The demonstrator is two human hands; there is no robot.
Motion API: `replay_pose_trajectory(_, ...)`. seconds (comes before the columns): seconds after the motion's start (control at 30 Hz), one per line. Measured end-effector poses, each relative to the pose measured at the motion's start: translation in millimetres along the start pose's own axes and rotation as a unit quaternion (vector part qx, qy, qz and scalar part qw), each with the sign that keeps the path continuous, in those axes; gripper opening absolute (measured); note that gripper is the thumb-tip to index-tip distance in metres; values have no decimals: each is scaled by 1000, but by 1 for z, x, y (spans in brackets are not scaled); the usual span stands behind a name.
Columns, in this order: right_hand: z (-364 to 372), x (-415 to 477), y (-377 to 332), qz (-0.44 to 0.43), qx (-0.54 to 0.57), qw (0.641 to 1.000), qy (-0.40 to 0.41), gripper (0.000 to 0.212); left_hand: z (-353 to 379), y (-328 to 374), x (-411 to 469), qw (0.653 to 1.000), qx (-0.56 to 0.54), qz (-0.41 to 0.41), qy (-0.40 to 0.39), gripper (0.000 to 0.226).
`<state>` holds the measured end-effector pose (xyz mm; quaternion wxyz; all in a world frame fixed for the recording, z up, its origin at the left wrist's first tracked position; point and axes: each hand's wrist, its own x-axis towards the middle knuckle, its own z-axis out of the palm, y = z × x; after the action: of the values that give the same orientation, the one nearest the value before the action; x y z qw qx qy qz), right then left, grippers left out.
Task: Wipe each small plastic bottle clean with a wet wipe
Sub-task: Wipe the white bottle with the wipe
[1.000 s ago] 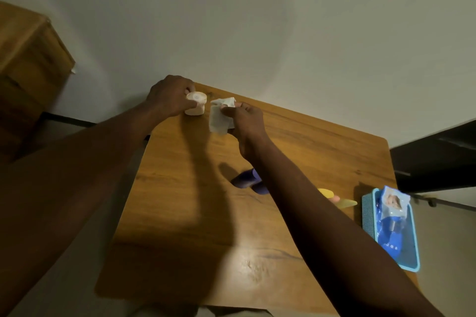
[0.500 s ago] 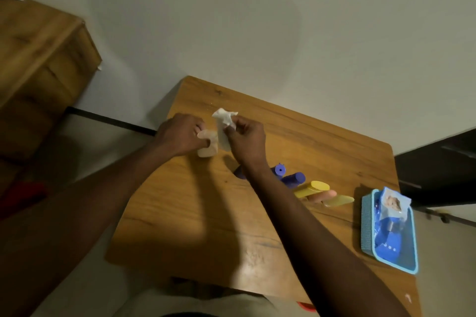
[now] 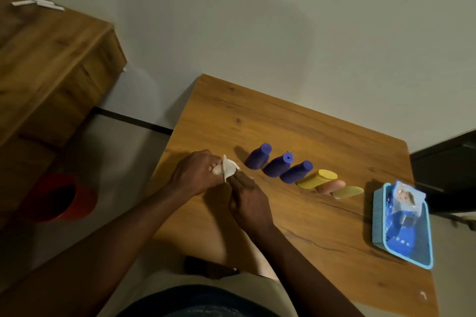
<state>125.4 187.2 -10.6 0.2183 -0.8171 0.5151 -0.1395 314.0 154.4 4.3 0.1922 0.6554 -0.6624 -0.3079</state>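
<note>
1. Cream-white and only partly showing, the small plastic bottle (image 3: 217, 169) is held just above the near-left part of the wooden table (image 3: 309, 239). The left hand (image 3: 195, 175) grasps it with curled fingers.
2. The right hand (image 3: 248, 203) pinches a crumpled white wet wipe (image 3: 229, 167) and presses it onto the bottle's exposed end.
3. To do this step well, the left hand should roll the bottle while the wipe works round cap, shoulder and base. A firm hold matters, since wet plastic probably slips.
4. Turning the wipe to a fresh face likely helps before the next bottle.
5. Just to the right, three purple plastic bottles (image 3: 278, 165), a bright yellow bottle (image 3: 316, 179), a pink bottle (image 3: 331, 186) and a pale yellow bottle (image 3: 347, 192) form a row.
6. Farther right, a teal tray (image 3: 377, 213) holds a blue wipes pack (image 3: 404, 203).
7. A red bucket (image 3: 56, 199) sits on the floor to the left.
</note>
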Motion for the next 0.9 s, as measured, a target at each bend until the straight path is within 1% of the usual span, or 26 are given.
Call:
replay_pose_trajectory(0.07,0,-2,-2,-14,16,1000,12,67,0,-1,-2,1000,-3,5,7,38)
replay_pose_trajectory(0.13,-1,2,-8,-10,33,999,14,62,0,0,-4,1000,-3,5,7,34)
replay_pose_trajectory(0.2,0,13,-12,-9,48,999,5,56,0,2,-4,1000,4,3,-1,28)
replay_pose_trajectory(0.27,5,22,-13,-9,55,998,-17,56,-2,2,-4,1000,13,-3,-3,23)
replay_pose_trajectory(0.33,9,25,-11,-15,53,998,-25,55,-5,1,-2,1000,19,-5,-5,23)
replay_pose_trajectory(0.43,10,16,-7,-21,53,998,-13,47,-7,-1,0,1000,23,-4,-11,27)
replay_pose_trajectory(0.5,13,5,-6,-16,89,996,2,44,-5,-1,0,1000,20,1,-9,30)
replay_pose_trajectory(0.6,14,4,-12,24,182,982,36,24,-5,-2,0,1000,8,7,-9,40)
replay_pose_trajectory(0.63,15,9,-15,57,225,972,44,23,-6,-1,1,1000,13,11,-11,40)
replay_pose_trajectory(0.67,15,17,-18,106,280,953,44,25,-6,0,1,1000,22,13,-15,36)
replay_pose_trajectory(0.73,16,32,-20,199,388,900,27,37,-7,2,1,999,36,19,-17,19)
replay_pose_trajectory(0.77,18,38,-18,228,426,875,19,42,-8,3,1,999,38,19,-16,16)
replay_pose_trajectory(0.8,20,43,-16,248,455,855,12,44,-8,4,1,999,41,18,-17,23)
replay_pose_trajectory(0.83,20,45,-15,261,475,840,10,46,-7,4,1,999,48,18,-16,35)
replay_pose_trajectory(0.9,20,45,-16,276,492,826,17,47,-6,3,1,998,57,18,-14,57)
